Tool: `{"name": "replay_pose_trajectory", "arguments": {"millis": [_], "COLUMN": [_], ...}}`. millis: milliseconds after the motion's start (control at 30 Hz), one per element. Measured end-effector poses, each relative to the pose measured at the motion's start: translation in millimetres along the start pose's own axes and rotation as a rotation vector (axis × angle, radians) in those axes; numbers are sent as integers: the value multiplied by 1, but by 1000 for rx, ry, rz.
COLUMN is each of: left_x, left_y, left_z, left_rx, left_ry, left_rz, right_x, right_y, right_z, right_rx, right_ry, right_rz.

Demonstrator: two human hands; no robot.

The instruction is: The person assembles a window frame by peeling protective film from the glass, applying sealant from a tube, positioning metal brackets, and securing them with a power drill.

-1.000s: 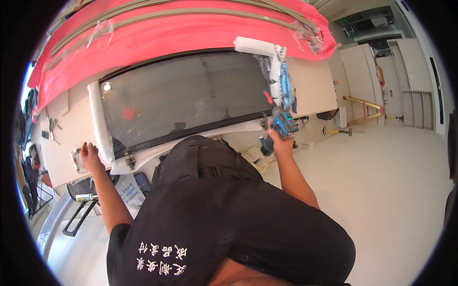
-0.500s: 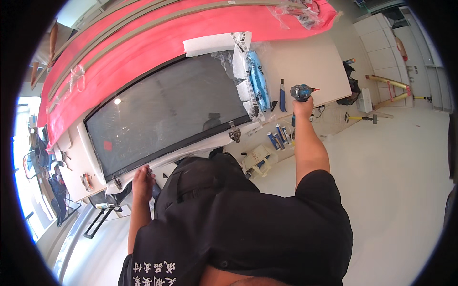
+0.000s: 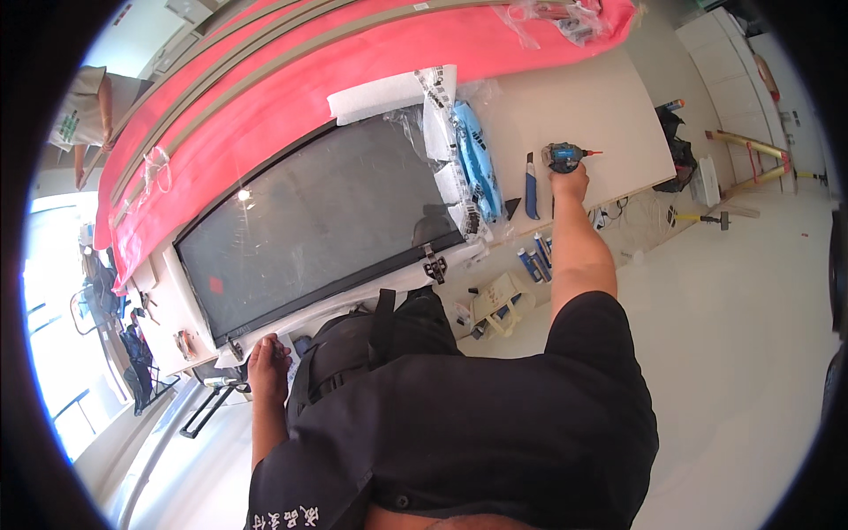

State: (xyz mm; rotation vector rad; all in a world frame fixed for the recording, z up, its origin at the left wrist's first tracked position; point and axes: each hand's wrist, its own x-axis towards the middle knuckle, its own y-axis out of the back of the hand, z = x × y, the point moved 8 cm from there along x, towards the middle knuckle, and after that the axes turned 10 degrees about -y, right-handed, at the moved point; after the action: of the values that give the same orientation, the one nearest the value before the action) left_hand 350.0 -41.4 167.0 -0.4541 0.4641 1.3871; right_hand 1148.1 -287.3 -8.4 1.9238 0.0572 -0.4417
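My right hand (image 3: 570, 183) is closed around the grip of a blue and black cordless drill (image 3: 562, 157), over the right part of the table. The drill's red-tipped bit points right. A blue-handled utility knife (image 3: 531, 187) lies just left of it. My left hand (image 3: 268, 360) has its fingers curled together beside the front left corner of a dark-framed glass panel (image 3: 318, 212); what they hold, if anything, I cannot make out. Metal hinges (image 3: 434, 266) sit along the panel's near edge. White foam wrap (image 3: 380, 94) and a blue packet (image 3: 475, 159) lie at its right end.
Long brown strips (image 3: 265, 59) rest on pink sheeting (image 3: 495, 44) along the far side. Another person (image 3: 93, 110) stands at the far left. Sealant tubes (image 3: 535, 263) and a cream container (image 3: 500, 302) are below the table edge. A hammer (image 3: 704, 218) lies on the floor at right.
My right hand has moved slightly up with the drill, closer to the tabletop. My left hand remains near the panel corner. The view has shifted a little, and the other person shows more.
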Motion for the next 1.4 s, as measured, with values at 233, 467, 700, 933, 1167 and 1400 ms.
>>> {"name": "replay_pose_trajectory", "arguments": {"millis": [233, 467, 700, 933, 1167, 1400], "left_x": [4, 12, 39, 47, 36, 23], "left_y": [-25, -19, 77, 160, 197, 217], "left_z": [48, 99, 125, 137, 145, 172], "left_rx": [19, -92, -16, -171, -41, 376], "left_ry": [-85, -194, -231, -152, -259, -480], "left_rz": [-87, -221, -284, -430, -678, -741], "right_x": [-15, -339, -759, -884, -922, -967], "right_y": [4, 2, -26, -73, -79, -69], "right_z": [-4, -103, -170, -170, -152, -166], "right_rx": [-8, 750, 372, 216, 143, 42], "right_ry": [140, 636, 1149, 916, 847, 1305], "right_rz": [80, -488, -1114, -1297, -1278, -1175]}}
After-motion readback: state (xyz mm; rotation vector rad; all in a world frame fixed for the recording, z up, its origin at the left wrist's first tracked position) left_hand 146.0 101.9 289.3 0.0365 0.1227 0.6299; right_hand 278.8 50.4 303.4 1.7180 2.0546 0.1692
